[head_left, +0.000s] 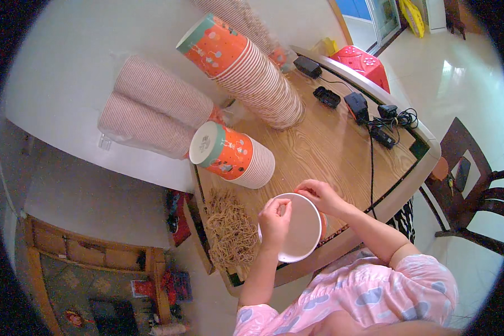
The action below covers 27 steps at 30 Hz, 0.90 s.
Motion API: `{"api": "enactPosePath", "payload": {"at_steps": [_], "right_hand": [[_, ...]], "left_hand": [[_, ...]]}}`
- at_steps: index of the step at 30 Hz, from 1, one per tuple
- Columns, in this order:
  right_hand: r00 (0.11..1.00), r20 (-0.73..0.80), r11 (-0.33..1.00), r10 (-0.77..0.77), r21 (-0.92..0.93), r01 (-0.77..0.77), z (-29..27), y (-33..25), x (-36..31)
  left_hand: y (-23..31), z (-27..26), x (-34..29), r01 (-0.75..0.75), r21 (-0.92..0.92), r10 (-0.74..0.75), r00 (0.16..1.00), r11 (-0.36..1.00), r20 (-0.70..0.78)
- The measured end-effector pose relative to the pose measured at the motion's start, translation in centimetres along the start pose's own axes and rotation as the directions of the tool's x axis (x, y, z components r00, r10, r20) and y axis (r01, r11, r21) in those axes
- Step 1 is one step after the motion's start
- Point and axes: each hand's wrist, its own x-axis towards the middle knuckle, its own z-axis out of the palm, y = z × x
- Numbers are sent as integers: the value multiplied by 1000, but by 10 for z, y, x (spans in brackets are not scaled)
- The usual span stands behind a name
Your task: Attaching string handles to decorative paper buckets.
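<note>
A white-lined paper bucket (302,238) with an orange outside is tipped at the table's near edge, its round mouth facing me. My left hand (275,220) is over the left part of the mouth, thumb and fingers pinched together near the rim; anything between them is too small to make out. My right hand (321,198) is closed on the bucket's far right side, its fingertips partly hidden behind the wall. Left of the bucket lies a heap of brown twine pieces (229,229). Just beyond stands a short stack of upside-down orange and green paper buckets (238,157).
A taller bucket stack (252,73) leans farther back. Bagged stacks (151,109) line the wall side. Black adapters (355,106) and a cable bundle (407,118) lie on the wooden table (325,151). A red stool (364,64) and dark chair (470,185) stand beyond its right side.
</note>
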Motion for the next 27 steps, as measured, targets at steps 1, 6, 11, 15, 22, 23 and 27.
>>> {"api": "enactPosePath", "payload": {"at_steps": [1, 6, 11, 15, 22, 23, 27], "right_hand": [[1000, -1, 1000, 0, 1, 0, 0, 2, 0], [998, 32, 997, 61, 54, -62, 1, 2, 2], [998, 35, 998, 45, 49, -46, 0, 1, 2], [999, 38, 997, 38, 59, -41, 0, 3, 3], [998, 36, 995, 45, 84, -47, 2, 9, 4], [998, 40, 995, 52, 80, -55, 2, 7, 4], [998, 50, 993, 32, 109, -37, 1, 7, 5]], "left_hand": [[0, 0, 0, -14, -5, 14, 1000, 1000, -4], [0, 2, 1, -33, -27, 32, 999, 999, -23], [-1, 2, 2, -9, 6, 9, 1000, 1000, -26], [-1, 2, 2, -9, 15, 10, 999, 1000, -36], [0, 3, 2, -47, 14, 48, 998, 999, -42], [-2, 3, 2, -62, 15, 63, 997, 998, -34], [0, 4, 2, -63, 17, 64, 998, 998, -13]]}}
